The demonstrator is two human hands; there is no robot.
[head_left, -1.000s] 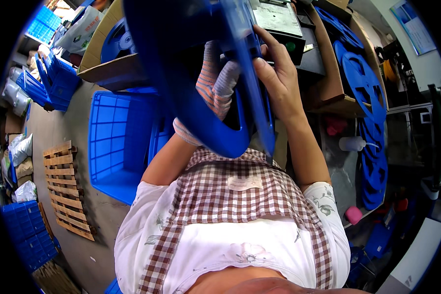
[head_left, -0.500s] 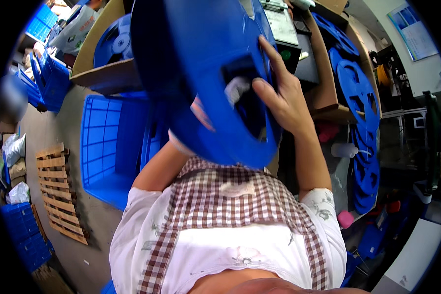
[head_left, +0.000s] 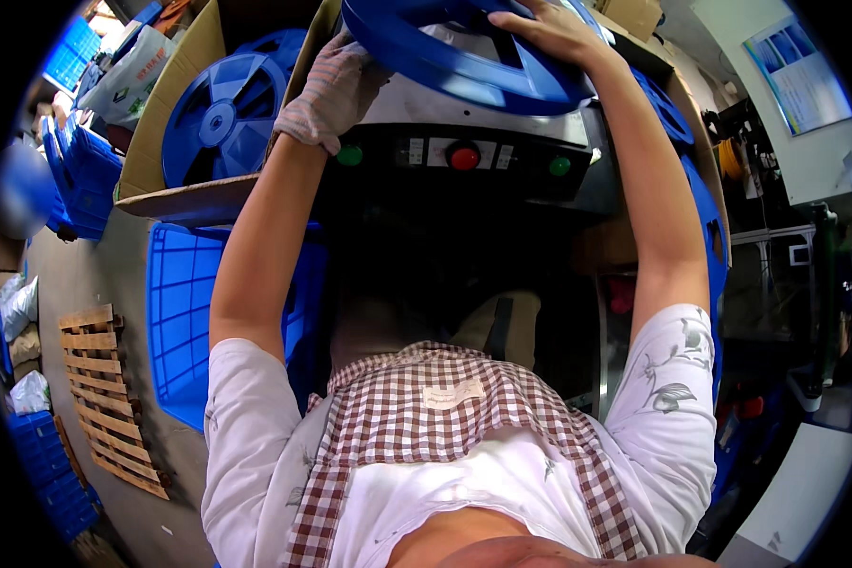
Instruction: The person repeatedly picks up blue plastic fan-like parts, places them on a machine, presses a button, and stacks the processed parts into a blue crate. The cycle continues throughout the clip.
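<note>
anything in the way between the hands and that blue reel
Nothing visible blocks either: the bare right hand lies on the blue reel, and the left hand is at its left edge, with only a striped glove as a layer.

I'm counting two hands [head_left: 324, 95] and one held reel [head_left: 445, 68]. Two green buttons [head_left: 559, 166], one red button [head_left: 464, 157] and one wooden pallet [head_left: 95, 363] are showing.

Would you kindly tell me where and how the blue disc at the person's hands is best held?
Probably by opposite sides of its rim, from left and right: the blue disc is broad, round and cut away inside, so fingers can likely curl around that rim. The right hand is on its right side, the gloved left hand at its left edge.
</note>
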